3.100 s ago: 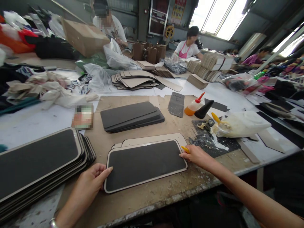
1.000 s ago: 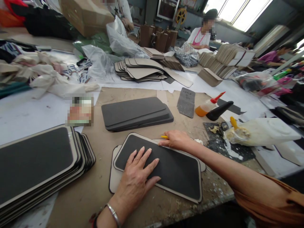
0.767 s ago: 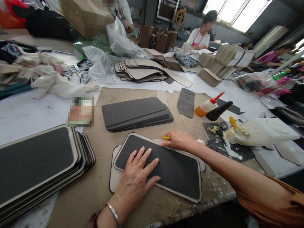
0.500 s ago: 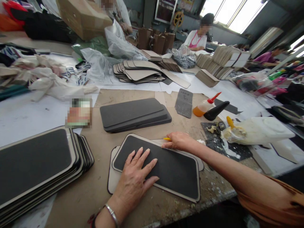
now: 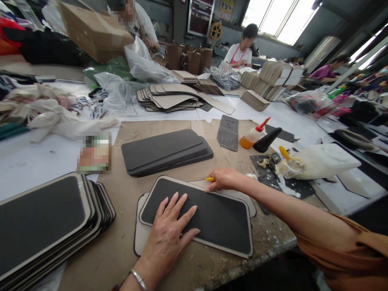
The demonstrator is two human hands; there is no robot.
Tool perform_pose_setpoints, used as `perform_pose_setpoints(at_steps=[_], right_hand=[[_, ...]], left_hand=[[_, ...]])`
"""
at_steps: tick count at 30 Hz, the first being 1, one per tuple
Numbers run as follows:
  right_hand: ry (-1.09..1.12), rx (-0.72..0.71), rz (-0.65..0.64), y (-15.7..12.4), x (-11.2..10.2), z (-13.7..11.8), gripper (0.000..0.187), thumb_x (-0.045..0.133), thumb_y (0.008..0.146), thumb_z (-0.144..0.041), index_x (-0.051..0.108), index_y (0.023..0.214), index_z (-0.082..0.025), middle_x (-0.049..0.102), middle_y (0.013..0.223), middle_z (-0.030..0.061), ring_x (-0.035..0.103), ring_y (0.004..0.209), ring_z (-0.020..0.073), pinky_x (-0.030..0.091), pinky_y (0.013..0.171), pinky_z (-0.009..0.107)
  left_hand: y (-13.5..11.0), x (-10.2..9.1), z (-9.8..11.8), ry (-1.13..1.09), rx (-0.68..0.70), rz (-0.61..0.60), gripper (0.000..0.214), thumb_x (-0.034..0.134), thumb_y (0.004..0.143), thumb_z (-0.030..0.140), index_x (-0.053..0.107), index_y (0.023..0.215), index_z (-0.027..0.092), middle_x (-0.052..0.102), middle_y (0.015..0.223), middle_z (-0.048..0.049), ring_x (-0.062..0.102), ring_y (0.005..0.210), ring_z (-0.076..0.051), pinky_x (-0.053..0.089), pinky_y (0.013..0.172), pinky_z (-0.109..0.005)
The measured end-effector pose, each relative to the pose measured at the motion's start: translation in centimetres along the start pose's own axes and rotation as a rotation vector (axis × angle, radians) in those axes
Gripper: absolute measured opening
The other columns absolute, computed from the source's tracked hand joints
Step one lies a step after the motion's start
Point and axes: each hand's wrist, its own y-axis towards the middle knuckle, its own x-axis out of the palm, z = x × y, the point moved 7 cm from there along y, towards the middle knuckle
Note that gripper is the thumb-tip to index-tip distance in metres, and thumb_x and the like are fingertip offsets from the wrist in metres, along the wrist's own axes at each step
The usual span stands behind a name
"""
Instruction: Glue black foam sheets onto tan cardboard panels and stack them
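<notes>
Head | seemingly stiff panel (image 5: 218, 218), best edge-held: being touched by spread left hand (image 5: 168, 234) | yellow tool (image 5: 209, 179): being gripped by right hand (image 5: 223, 179)

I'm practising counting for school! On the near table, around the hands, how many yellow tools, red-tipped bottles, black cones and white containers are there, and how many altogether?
Yellow tools: 2 (held yellow tool in the right hand, other yellow tool at the white container)
Red-tipped bottle: 1
Black cone: 1
White container: 1
Total: 5
</notes>
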Motion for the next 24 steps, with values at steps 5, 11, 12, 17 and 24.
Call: perform_pose_setpoints(at_steps=[5,11,12,17,24], right_hand=[[-0.045,-0.012,-0.020,-0.1,-0.3,0.1,0.055,0.060,0.071,-0.057,0.064,0.108,-0.016,0.067,0.102,0.0150,0.061,0.095,0.0307,0.046,0.070,0.033],[-0.034,0.016,0.013,-0.5,-0.7,0.3,0.051,0.075,0.058,-0.049,0.069,0.098,-0.017,0.067,0.102,0.0138,0.061,0.096,0.0317,0.047,0.078,0.038],[-0.031,0.029,0.024,-0.7,-0.9,0.4,0.050,0.078,0.054,-0.046,0.070,0.095,-0.018,0.067,0.102,0.0137,0.060,0.097,0.0326,0.046,0.080,0.040],[0.011,0.145,0.101,-3.3,-1.0,2.8,0.048,0.083,0.045,-0.038,0.071,0.087,-0.017,0.068,0.099,0.0155,0.060,0.097,0.0372,0.043,0.085,0.050],[0.187,0.304,0.331,-5.8,2.3,7.5,0.055,0.041,0.083,-0.057,0.065,0.105,-0.013,0.063,0.110,0.0192,0.058,0.104,0.0313,0.044,0.082,0.040]], left_hand=[[0.0,0.0,0.0,0.005,0.012,0.025,0.043,0.060,0.080,0.037,0.051,0.122,0.031,0.047,0.133,-0.0073,0.042,0.122,-0.031,0.040,0.096,-0.053],[-0.3,0.3,-0.1,0.073,0.076,0.081,0.042,0.056,0.082,0.039,0.049,0.123,0.031,0.047,0.133,-0.0076,0.044,0.121,-0.031,0.042,0.094,-0.051],[-0.3,0.4,-0.1,0.096,0.092,0.096,0.042,0.055,0.082,0.040,0.050,0.123,0.031,0.048,0.132,-0.0078,0.045,0.120,-0.031,0.043,0.093,-0.050],[-0.4,0.2,0.1,0.199,0.172,0.186,0.039,0.051,0.083,0.041,0.053,0.120,0.028,0.052,0.127,-0.0095,0.050,0.115,-0.031,0.046,0.087,-0.049],[-0.6,0.4,-0.2,0.199,0.182,0.228,0.039,0.054,0.081,0.042,0.054,0.119,0.031,0.055,0.125,-0.0068,0.052,0.113,-0.029,0.046,0.087,-0.044]])
